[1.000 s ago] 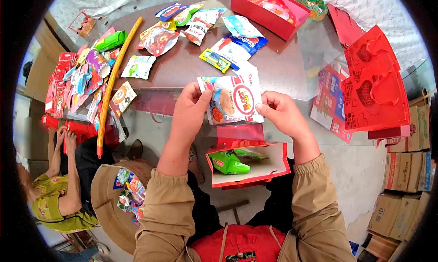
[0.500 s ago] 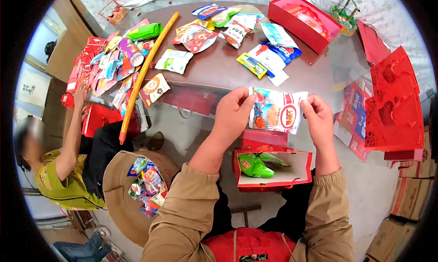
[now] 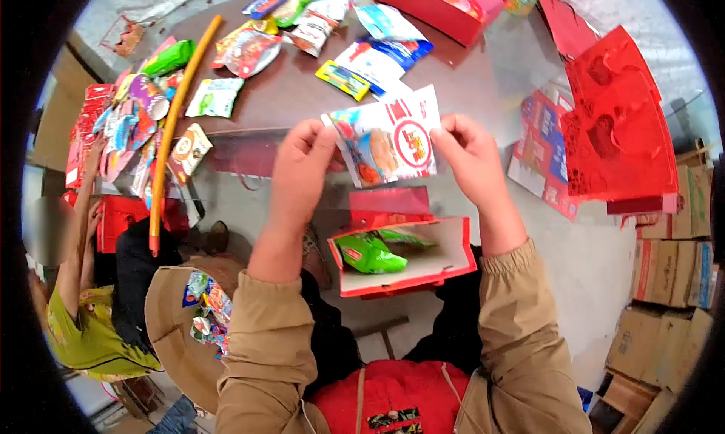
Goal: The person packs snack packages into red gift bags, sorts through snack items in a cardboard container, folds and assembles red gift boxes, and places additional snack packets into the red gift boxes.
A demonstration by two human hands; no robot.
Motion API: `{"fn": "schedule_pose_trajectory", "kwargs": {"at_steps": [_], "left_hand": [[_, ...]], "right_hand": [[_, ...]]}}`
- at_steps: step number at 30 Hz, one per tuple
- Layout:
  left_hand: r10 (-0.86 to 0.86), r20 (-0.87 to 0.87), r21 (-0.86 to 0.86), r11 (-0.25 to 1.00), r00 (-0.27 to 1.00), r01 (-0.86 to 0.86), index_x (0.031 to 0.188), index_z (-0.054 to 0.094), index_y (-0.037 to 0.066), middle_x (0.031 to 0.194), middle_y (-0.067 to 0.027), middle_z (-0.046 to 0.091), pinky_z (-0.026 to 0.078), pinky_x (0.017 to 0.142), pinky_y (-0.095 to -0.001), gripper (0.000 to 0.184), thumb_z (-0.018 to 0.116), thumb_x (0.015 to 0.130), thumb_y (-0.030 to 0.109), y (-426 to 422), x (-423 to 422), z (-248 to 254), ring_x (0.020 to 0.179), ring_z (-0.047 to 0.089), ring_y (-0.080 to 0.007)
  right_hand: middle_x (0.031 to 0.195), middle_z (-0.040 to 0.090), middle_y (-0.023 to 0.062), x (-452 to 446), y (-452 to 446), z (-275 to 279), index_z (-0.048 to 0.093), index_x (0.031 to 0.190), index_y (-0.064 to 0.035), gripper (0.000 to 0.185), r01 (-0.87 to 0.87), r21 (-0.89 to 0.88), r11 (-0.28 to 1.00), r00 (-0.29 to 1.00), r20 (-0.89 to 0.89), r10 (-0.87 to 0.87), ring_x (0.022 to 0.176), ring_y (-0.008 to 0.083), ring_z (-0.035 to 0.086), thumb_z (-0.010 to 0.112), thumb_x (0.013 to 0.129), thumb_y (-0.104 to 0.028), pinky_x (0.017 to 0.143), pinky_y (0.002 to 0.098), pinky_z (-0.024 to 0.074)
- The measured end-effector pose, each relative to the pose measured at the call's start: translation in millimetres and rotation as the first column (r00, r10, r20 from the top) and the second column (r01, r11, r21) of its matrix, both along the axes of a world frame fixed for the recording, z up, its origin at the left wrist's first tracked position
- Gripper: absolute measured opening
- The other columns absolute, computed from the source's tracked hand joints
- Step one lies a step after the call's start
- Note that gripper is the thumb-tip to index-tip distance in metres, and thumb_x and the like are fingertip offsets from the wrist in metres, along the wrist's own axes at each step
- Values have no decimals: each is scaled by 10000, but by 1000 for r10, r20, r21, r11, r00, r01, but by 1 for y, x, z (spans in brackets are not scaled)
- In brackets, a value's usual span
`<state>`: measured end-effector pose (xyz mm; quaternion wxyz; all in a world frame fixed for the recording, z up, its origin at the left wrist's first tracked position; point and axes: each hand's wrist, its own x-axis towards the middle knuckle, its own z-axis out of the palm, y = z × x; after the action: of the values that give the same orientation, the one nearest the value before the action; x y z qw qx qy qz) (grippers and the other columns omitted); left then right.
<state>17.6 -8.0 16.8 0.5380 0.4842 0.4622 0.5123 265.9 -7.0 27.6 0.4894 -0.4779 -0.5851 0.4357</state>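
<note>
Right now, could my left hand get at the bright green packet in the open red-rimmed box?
Likely yes, once your left hand releases the white snack bag: the red-rimmed box gapes open nearby, with nothing visible covering the bright green packet.

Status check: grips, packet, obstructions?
Left grip and right grip pinch white snack packet by opposite sides. Green packet inside open red-rimmed box. Nothing visibly blocking.

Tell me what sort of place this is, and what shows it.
Probably a small packing or storage room, perhaps at a shop or home: cardboard boxes stand stacked at the right, snack packets lie about the table, and an open red box holds green packets.
</note>
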Motion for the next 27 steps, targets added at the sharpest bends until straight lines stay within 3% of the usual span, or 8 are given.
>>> {"fn": "schedule_pose_trajectory", "kwargs": {"at_steps": [4, 10, 11, 19, 21, 22, 24, 27], "left_hand": [[-187, -49, -76, 980, 981, 183, 895, 556, 89, 878, 14, 595, 460, 750, -233, 145, 597, 972, 205, -4, -6, 3, 841, 573, -80], [-681, -175, -180, 732, 711, 657, 961, 578, 50, 926, 2, 587, 454, 858, -269, 271, 765, 825, 191, -17, -10, 13, 913, 562, -105], [-683, -175, -151, 730, 709, 666, 921, 580, 54, 891, 8, 586, 468, 756, -260, 220, 751, 808, 133, -22, -6, 13, 839, 544, -81], [-694, -234, -202, 720, 681, 664, 963, 597, 29, 909, -14, 610, 486, 776, -275, 207, 725, 818, 103, -34, 1, 20, 855, 571, -97], [-696, -309, -283, 718, 648, 636, 965, 595, 23, 907, -13, 614, 489, 766, -273, 193, 711, 831, 101, -37, 4, 39, 848, 576, -96], [-677, -357, -99, 712, 643, 695, 972, 590, 15, 901, -13, 618, 491, 748, -265, 167, 682, 857, 94, -36, 6, 27, 840, 581, -89], [-715, -175, -254, 697, 677, 671, 978, 588, 13, 896, -12, 616, 488, 736, -255, 146, 662, 871, 80, -35, 5, 15, 830, 578, -78], [-720, -210, -290, 692, 661, 662, 1008, 587, 23, 919, 10, 606, 474, 751, -239, 135, 641, 899, 81, -36, 4, 18, 853, 556, -58]], "right_hand": [[783, 550, -81, 13, 1, 3, 596, 816, -32, 156, 57, 24, 998, 987, -154, -53, 722, 7, 465, 641, 934, -124, 623, 206, 385], [806, 550, -64, 36, -14, 13, 539, 784, -43, 150, 18, 151, 988, 988, -156, 6, 753, 16, 461, 601, 919, -63, 660, 211, 382], [805, 563, -25, 41, -22, 18, 504, 742, -42, 177, 0, 129, 992, 995, -103, 14, 748, 46, 474, 605, 887, -57, 666, 228, 390], [855, 663, 146, 58, -78, 56, 527, 687, -20, 153, -146, 469, 871, 977, 207, 52, 759, 227, 618, 649, 757, -82, 684, 318, 475], [854, 664, 151, 60, -87, 60, 533, 685, -21, 142, -145, 481, 865, 978, 200, 53, 755, 233, 624, 650, 750, -69, 676, 319, 481], [854, 665, 154, 61, -90, 63, 535, 685, -22, 137, -145, 488, 861, 979, 197, 53, 752, 236, 628, 651, 746, -62, 672, 319, 483], [810, 665, 142, 56, -94, 78, 543, 686, -29, 124, -244, 458, 855, 938, 335, 88, 690, 266, 638, 662, 723, -34, 616, 334, 498], [760, 636, 111, 48, -95, 76, 523, 680, -42, 150, -347, 447, 825, 857, 509, 84, 652, 284, 616, 670, 709, -53, 567, 366, 491]]}}
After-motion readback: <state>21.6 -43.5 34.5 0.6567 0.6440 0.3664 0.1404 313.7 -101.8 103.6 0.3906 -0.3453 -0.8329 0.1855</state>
